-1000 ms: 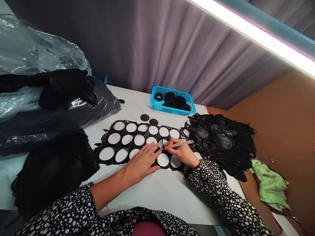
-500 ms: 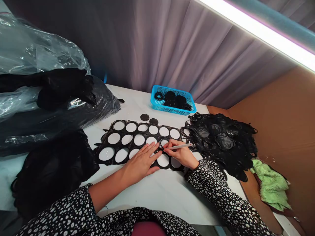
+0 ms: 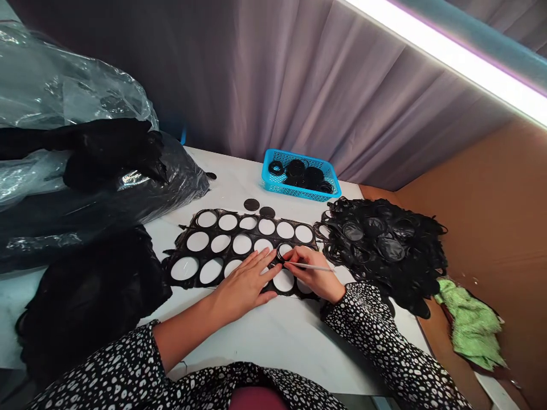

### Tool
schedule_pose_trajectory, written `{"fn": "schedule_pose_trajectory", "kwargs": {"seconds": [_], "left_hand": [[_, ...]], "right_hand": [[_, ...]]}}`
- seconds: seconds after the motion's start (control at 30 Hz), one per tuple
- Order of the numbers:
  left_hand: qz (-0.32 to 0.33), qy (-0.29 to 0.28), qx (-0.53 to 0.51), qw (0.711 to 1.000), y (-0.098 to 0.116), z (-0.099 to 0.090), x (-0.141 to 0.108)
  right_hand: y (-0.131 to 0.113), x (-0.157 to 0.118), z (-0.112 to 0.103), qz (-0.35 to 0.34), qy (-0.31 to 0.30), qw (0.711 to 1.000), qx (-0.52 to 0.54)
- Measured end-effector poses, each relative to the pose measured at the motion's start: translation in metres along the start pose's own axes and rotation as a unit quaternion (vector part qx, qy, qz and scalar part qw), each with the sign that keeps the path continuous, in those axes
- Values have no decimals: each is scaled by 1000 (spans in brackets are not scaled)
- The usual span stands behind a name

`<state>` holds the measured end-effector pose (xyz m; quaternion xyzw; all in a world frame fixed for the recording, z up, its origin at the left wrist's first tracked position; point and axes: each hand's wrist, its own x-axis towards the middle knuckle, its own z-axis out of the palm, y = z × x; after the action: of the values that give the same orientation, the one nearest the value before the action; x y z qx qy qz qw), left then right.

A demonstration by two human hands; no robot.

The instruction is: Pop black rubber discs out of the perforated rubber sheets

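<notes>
A thin black sheet (image 3: 231, 234) with rows of round holes lies on the white table, white showing through the holes. My left hand (image 3: 245, 283) rests flat on it, fingers stretched out, covering some lower holes. Between the fingers of my right hand (image 3: 314, 273) is a slim, pale pen-like tool (image 3: 315, 267), its rear end pointing right. The tool's tip is at the edge of a hole in the middle row, where a thin black ring (image 3: 278, 251) shows. My fingers partly hide the tip. Two black discs (image 3: 252, 204) lie just behind the sheet.
A blue basket (image 3: 301, 193) holding black rings and discs stands at the back. To the right is a heap of black rubbery scraps (image 3: 384, 245), with a green cloth (image 3: 474, 327) beyond. Clear plastic bags (image 3: 85, 97) and a black bundle (image 3: 94, 302) fill the left side.
My right hand has shifted very slightly, and the tool's rear end has dipped lower. The left hand and the sheet have stayed in place.
</notes>
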<state>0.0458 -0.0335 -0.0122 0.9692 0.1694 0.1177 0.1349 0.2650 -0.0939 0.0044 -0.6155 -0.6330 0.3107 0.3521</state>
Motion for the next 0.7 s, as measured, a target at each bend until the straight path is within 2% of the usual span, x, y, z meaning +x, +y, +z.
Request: {"fn": "schedule_pose_trajectory", "kwargs": {"seconds": [0.13, 0.23, 0.4, 0.6, 0.7], "left_hand": [[-3, -5, -6, 1000, 0, -1, 0], [-5, -6, -7, 1000, 0, -1, 0], [-5, -3, -10, 1000, 0, 0, -1], [7, 5, 9, 1000, -1, 4, -1], [8, 2, 17, 1000, -2, 5, -1]], "right_hand": [[2, -1, 0, 36, 11, 998, 54], [2, 1, 0, 38, 5, 997, 63], [1, 1, 1, 15, 10, 1000, 24], [3, -11, 10, -46, 23, 997, -49], [5, -15, 12, -58, 28, 997, -45]]}}
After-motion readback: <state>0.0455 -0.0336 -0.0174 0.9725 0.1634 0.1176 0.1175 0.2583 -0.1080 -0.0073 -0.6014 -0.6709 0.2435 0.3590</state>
